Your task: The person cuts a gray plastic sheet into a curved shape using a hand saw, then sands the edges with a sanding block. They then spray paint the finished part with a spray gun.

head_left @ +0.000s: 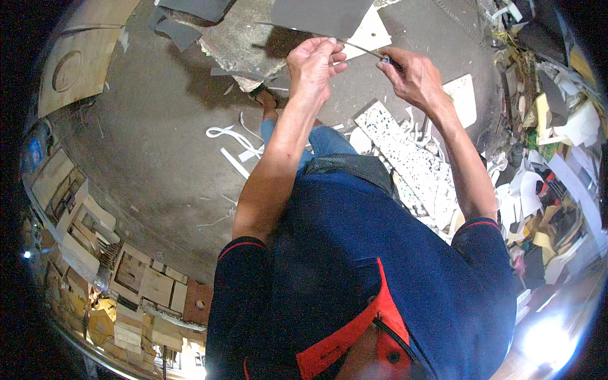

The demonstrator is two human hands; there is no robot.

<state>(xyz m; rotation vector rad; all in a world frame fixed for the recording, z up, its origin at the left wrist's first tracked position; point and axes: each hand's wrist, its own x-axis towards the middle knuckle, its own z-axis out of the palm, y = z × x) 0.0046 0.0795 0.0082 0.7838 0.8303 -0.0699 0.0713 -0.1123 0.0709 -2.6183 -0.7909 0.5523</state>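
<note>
My left hand is raised near the top middle, its thumb and forefinger pinched on a long thin dark strip. My right hand is closed round the strip’s right end, where a small blue piece shows between the fingers; what that piece is, I cannot make out. The strip runs leftward along the lower edge of a dark grey sheet. Behind my hands lies a pale triangular piece with a small hole, and left of them is a rough, stone-like slab.
My foot is on the grey floor beside white offcut strips. A speckled white board lies right of my legs, among scraps. Piled sheets and offcuts line the right side; wooden panels and moulds line the left.
</note>
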